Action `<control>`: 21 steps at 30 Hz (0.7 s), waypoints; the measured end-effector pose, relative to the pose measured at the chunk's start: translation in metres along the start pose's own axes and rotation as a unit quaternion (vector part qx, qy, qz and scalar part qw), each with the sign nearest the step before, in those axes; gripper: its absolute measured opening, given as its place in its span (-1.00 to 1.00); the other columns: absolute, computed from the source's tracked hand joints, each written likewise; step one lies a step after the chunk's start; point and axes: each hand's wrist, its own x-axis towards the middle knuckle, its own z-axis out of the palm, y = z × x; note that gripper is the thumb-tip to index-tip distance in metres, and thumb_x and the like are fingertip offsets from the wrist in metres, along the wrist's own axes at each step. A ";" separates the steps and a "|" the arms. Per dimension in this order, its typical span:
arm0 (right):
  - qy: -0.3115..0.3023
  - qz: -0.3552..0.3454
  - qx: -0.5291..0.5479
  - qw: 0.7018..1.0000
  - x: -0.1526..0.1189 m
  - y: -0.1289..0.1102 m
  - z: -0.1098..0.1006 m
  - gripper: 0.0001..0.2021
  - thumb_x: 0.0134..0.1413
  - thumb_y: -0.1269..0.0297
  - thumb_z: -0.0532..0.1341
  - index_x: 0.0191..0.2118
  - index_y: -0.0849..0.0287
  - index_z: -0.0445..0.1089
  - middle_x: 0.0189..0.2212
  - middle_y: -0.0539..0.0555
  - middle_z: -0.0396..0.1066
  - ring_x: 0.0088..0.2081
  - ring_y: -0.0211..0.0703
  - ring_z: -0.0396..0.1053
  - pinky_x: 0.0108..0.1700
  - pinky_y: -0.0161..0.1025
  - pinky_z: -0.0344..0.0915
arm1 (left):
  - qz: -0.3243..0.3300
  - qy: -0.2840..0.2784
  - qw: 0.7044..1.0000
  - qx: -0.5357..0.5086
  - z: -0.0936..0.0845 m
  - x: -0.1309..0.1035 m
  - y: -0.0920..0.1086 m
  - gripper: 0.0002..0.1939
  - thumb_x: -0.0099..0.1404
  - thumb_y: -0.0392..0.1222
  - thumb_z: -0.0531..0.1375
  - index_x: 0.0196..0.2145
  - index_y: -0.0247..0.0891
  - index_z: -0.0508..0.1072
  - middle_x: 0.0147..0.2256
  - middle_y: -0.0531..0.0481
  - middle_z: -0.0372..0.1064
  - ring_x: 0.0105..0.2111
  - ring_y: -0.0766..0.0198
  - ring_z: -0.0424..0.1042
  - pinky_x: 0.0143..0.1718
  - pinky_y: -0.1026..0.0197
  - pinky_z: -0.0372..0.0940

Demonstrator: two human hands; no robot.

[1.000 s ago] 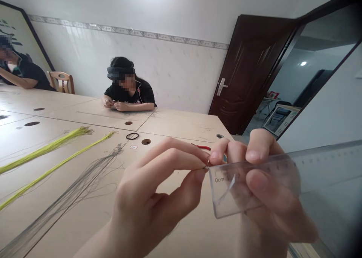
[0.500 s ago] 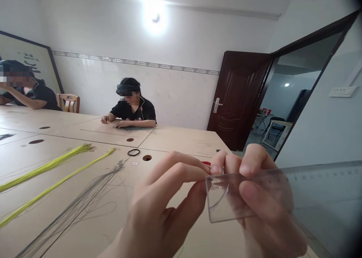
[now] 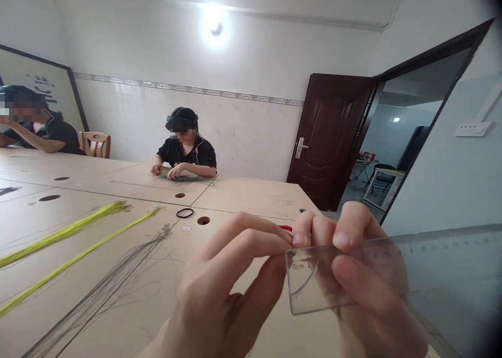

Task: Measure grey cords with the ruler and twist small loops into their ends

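A clear ruler (image 3: 308, 298) is held up above the table, its 0 cm end on the left and its length running off to the right. My right hand (image 3: 363, 284) grips it between thumb and fingers, some of which show through the plastic. At the zero end, my left hand (image 3: 223, 290) has its thumb and index finger pinched together. What that pinch holds, if anything, is too small to tell. A thin curved line shows through the ruler beside the fingertips. Behind my fingers, part of a red object (image 3: 286, 228) peeks out.
On the table (image 3: 243, 190) to the left lie a thick yellow strand bundle (image 3: 74, 230), a thinner yellow one (image 3: 94, 249) and a grey strand bundle (image 3: 113, 274). Beyond are a black ring (image 3: 185, 213), a small label (image 3: 186, 228) and cable holes. Two people sit across, near an open door (image 3: 329, 133).
The ruler's zero end has dropped slightly, and its marks are clearer. Both my hands keep their grip. The person opposite has shifted their hands along the table.
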 end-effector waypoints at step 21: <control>0.006 0.004 0.009 1.000 -0.002 -0.001 0.001 -0.94 0.10 0.34 0.20 -0.33 0.05 0.29 -0.49 -0.05 0.28 -0.28 -0.28 0.30 -0.25 -0.35 0.32 | -0.043 0.063 0.997 -0.007 0.008 0.003 0.009 -0.82 0.28 -0.07 0.15 -0.32 -0.23 0.42 -0.39 -0.10 0.36 -0.34 0.19 0.41 -0.44 0.26 0.39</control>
